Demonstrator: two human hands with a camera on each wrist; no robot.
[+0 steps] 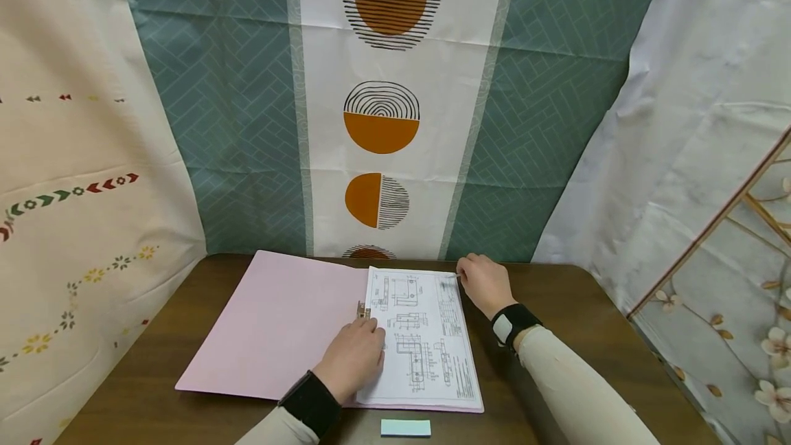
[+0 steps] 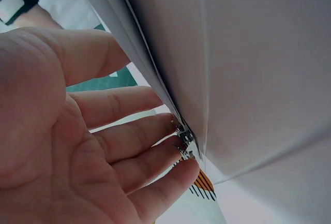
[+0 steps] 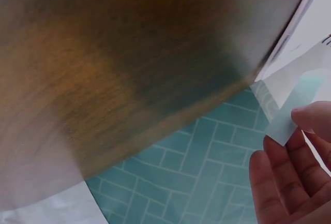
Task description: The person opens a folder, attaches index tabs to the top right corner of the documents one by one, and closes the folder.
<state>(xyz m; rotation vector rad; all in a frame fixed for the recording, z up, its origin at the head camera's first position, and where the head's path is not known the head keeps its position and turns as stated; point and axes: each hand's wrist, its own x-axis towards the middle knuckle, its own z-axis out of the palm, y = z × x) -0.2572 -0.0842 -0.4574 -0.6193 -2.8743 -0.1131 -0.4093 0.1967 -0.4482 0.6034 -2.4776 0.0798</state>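
Observation:
A pink folder (image 1: pixel 278 335) lies spread on the table with a stack of printed technical drawings (image 1: pixel 432 362) on its right side. My left hand (image 1: pixel 355 356) rests at the left edge of the sheets, just below a metal clip (image 1: pixel 363 310). In the left wrist view the fingers of this hand (image 2: pixel 119 131) extend loosely, their tips by the clip (image 2: pixel 185 136). At the top right corner of the drawings is my right hand (image 1: pixel 485 283). Between thumb and fingertips, the right hand (image 3: pixel 295 157) pinches a pale green sticky note (image 3: pixel 295 105).
A pad of light green sticky notes (image 1: pixel 405 428) lies at the table's near side, below the folder. The brown wooden table (image 1: pixel 544 294) backs onto a patterned green and white curtain (image 1: pixel 247 122). Light cloths hang at both sides.

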